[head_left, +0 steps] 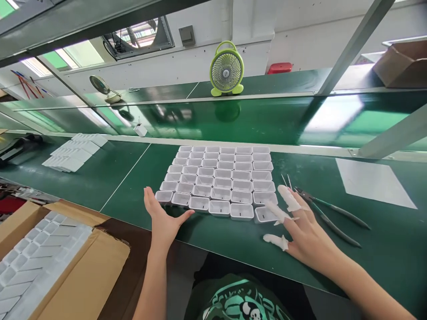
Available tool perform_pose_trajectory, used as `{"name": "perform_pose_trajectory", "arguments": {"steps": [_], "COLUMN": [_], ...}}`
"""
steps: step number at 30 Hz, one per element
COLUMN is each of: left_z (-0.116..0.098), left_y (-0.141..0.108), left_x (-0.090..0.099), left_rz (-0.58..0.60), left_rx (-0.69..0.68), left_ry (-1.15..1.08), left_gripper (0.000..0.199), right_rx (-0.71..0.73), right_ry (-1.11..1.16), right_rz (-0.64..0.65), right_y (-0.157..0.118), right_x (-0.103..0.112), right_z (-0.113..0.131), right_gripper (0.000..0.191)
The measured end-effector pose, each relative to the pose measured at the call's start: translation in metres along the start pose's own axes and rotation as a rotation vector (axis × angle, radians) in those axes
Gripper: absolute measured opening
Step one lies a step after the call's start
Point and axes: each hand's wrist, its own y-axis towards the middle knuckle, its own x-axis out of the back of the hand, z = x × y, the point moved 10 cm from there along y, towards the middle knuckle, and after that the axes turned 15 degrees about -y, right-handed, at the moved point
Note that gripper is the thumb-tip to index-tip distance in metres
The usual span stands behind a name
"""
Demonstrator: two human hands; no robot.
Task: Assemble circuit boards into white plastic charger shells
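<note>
White trays (223, 183) sit in a tight block on the green bench (383, 266), dead centre on my feed, left hand (163, 222) at the near left corner, right hand (302, 233) at the near right. My worry: uneven pressure from the two sides could buckle the front row, since its right-hand end tray (265, 215) looks a bit out of line to me. Pliers (308, 196) lie close too, so a wide swing might knock them. Left thumb's stuck way out from the fingers; right fingers, with white covers (291, 198), are splayed. Both look empty; can't tell about contact.
</note>
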Motion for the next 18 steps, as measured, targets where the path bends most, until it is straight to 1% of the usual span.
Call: {"name": "perform_pose_trajectory", "arguments": {"steps": [2,5,9,12,15,18], "left_z": [0.001,0.002,0.001,-0.002,-0.003,-0.003], "left_y": [0.003,0.005,0.006,0.006,0.007,0.007], "left_x": [-0.004,-0.009,-0.011,-0.013,-0.016,-0.017], "left_rz": [0.019,0.034,0.027,0.045,0.064,0.066], "left_rx": [0.009,0.029,0.033,-0.003,-0.030,-0.044], "left_ry": [-0.022,-0.036,-0.030,0.005,0.035,0.054], "left_gripper": [0.146,0.146,0.143,0.140,0.137,0.137], "right_rx": [0.025,0.015,-0.035,-0.058,-0.044,-0.035], "right_ry": [-0.010,-0.022,-0.021,-0.025,-0.037,-0.051], "right_rz": [0.017,0.026,-0.025,-0.057,-0.076,-0.073], "right_y": [0.008,0.021,0.033,0.038,0.040,0.040], "right_x": [0.000,-0.003,-0.007,-0.009,-0.009,-0.006], "right_z": [0.009,0.018,0.020,0.021,0.027,0.032], "right_gripper": [0.072,0.066,0.052,0.043,0.035,0.022]}}
